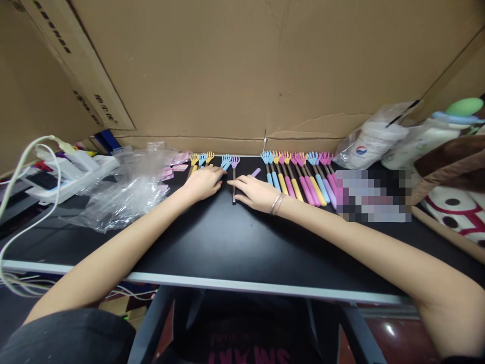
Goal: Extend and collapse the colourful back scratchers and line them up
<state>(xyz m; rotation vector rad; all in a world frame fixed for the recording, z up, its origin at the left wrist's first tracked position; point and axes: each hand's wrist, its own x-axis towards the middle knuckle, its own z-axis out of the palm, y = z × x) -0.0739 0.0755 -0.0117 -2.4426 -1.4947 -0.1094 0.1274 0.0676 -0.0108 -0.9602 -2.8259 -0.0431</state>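
Observation:
A back scratcher with a purple claw head (235, 161) and a bare dark rod (234, 187) lies on the desk. My right hand (257, 193) has its thumb and fingers around that rod. A loose purple grip (256, 172) lies just beyond this hand. My left hand (204, 183) rests with fingers extended over the lower parts of several back scratchers; their yellow claw head (209, 157) and blue claw head (202, 158) show above it. A blue claw head (226, 161) stands between my two hands, its lower part hidden. To the right lies a row of back scratchers with coloured grips (291, 186).
Clear plastic bags (125, 187) cover pink cards at left, beside a white power strip (76, 174) with cables. At right are a bagged cup (373, 144), a bottle (443, 134) and a brown bag (450, 162). Cardboard (235, 71) walls the back; the desk edge (242, 285) runs in front.

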